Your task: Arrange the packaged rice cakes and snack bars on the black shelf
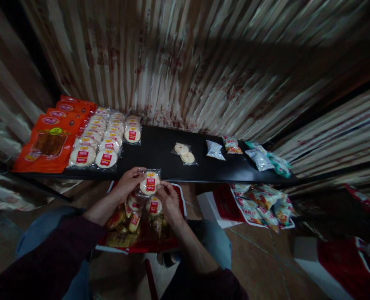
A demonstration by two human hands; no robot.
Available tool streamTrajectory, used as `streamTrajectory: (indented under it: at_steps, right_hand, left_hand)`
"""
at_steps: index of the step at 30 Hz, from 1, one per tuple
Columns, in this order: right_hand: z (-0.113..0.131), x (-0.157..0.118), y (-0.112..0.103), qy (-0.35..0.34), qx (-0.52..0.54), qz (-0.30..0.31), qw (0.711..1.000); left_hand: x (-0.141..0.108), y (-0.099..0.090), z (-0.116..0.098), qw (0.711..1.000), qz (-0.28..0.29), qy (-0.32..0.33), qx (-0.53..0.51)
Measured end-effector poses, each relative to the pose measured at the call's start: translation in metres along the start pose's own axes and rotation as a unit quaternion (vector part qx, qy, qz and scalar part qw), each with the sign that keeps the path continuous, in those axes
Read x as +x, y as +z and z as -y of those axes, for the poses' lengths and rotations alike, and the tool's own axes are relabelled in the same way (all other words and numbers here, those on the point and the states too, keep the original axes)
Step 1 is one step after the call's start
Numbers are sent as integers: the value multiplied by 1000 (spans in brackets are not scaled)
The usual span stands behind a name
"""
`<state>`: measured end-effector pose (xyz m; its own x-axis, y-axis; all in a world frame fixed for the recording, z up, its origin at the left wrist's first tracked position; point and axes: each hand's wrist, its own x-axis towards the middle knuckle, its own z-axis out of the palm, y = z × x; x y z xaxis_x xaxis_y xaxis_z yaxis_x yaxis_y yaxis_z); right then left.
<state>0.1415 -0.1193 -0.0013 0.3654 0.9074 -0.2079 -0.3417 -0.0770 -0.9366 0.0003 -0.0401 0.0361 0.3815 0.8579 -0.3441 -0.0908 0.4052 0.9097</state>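
Observation:
Both my hands pinch a clear packet of rice crackers with a red and yellow label, held label-up at the shelf's front edge. The fingers of my left hand grip its upper left side. On its lower right corner, my right hand is closed. Underneath is a red box with a white rim, holding more cracker packets and gold-wrapped snacks. Rows of like cracker packets overlap on the black shelf, with a shorter row to their right.
Orange snack bags overlap at the shelf's left end. A cracker packet lies mid-shelf, and small snack bags lie farther right. Below right stand a box of snack bags and another red-and-white box. Patterned curtains hang behind.

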Motion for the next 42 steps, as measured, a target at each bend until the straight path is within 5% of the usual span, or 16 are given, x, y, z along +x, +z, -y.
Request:
streamTrajectory:
  at_steps: [15,31,42]
  right_hand:
    - [12,12,-6,-39,26,-7,999]
    - [28,13,-2,-8,98,-10,995]
    - [35,11,1,4,117,24,993]
  left_hand:
    - [19,19,4,1000,-23,17,-5]
    - [14,22,-8,999,-10,31,-14]
    - [20,22,5,996,-73,57,5]
